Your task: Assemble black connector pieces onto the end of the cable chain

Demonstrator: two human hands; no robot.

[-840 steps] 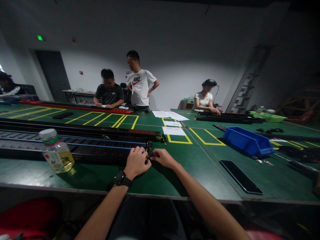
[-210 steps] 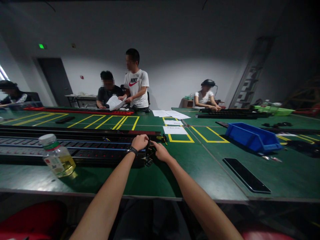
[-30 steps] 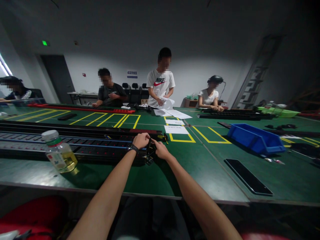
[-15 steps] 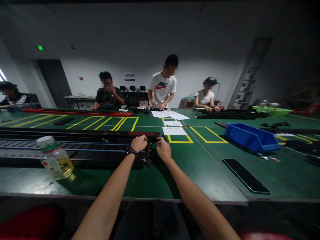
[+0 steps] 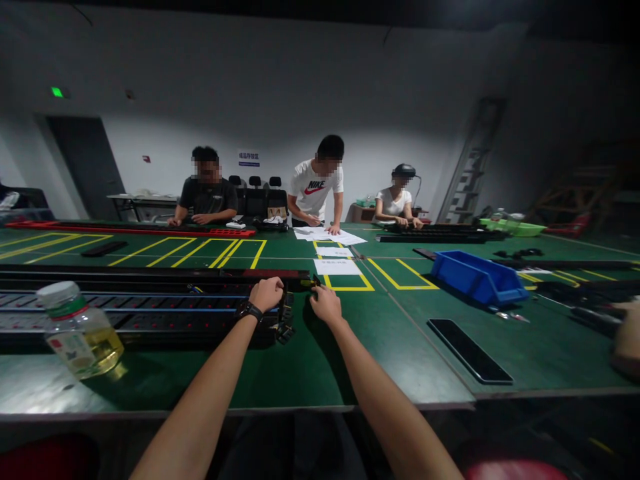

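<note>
Right hand (image 5: 327,307) a little farther from left hand (image 5: 267,295) than half a second ago | both curled, hold unclear; left over the end of black rail assembly (image 5: 175,320) on green table (image 5: 390,353) | probably stiff, heavy; grasp sides, spare end wiring (image 5: 285,328) | blue strips, red dots

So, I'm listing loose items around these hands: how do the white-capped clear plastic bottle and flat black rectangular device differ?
The clear bottle stands, while the black device lies flat. The bottle is see-through, with yellow liquid inside; the device is opaque. Both rest on the green table, touched by neither the left hand nor the right hand.
</note>
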